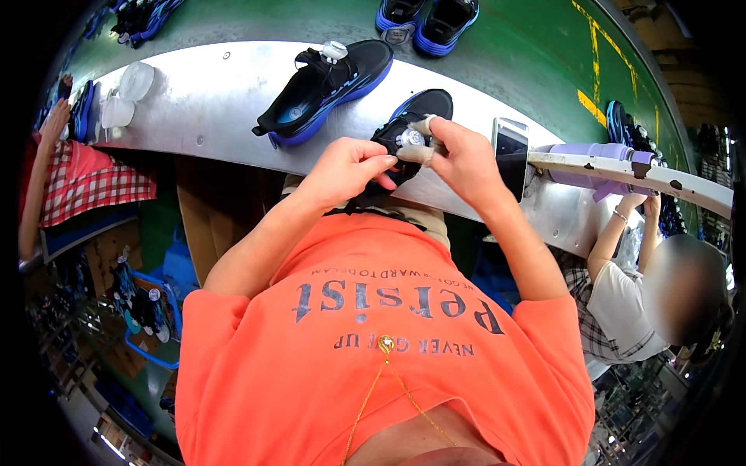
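While right fingers pinch dial on shoe and left hand clamps shoe's near side at table edge, I see risk: taped fingertips slip, shoe tips off edge; phone just beside right hand, elbow could knock it.

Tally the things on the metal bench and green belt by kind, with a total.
Black-and-blue shoes on the metal bench: 2, one lying free, one held by left hand and right hand
Shoes on the green belt: 2
Phones: 1
Total: 5
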Tool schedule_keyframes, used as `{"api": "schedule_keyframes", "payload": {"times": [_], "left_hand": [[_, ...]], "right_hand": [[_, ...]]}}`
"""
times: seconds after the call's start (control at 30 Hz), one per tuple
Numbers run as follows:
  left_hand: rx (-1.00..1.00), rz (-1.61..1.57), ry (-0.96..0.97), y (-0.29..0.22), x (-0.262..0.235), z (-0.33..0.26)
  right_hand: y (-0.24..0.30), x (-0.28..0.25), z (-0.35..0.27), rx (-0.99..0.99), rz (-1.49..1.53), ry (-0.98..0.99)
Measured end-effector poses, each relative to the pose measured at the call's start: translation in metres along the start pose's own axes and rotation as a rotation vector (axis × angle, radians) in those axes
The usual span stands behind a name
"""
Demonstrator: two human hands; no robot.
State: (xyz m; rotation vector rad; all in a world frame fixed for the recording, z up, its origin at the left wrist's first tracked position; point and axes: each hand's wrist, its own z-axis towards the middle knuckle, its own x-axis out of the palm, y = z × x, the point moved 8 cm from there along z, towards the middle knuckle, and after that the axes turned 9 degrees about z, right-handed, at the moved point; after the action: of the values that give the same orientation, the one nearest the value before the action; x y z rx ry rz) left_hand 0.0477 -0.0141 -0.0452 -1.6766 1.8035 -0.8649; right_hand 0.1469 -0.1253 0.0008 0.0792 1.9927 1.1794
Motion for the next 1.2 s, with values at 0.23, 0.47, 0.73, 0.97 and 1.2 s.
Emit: {"api": "schedule_keyframes", "payload": {"times": [0.23, 0.47, 0.73, 0.97, 1.2], "left_hand": [[0.062, 0.002, -0.013, -0.01, -0.009, 0.008], [0.038, -0.002, 0.009, -0.01, -0.009, 0.011], [0.37, 0.342, -0.383, -0.041, -0.073, -0.022], [0.397, 0.781, -0.72, -0.032, -0.139, 0.015], [0.401, 0.546, -0.689, -0.013, -0.114, -0.007]], "right_hand": [[0.009, -0.005, 0.016, -0.102, 0.327, 0.098], [0.011, -0.015, 0.017, -0.163, 0.309, 0.03], [-0.003, -0.021, 0.03, -0.006, 0.333, 0.129], [0.02, 0.015, 0.133, -0.418, 0.211, -0.031], [0.043, 0.03, 0.095, -0.433, 0.354, 0.484]]}}
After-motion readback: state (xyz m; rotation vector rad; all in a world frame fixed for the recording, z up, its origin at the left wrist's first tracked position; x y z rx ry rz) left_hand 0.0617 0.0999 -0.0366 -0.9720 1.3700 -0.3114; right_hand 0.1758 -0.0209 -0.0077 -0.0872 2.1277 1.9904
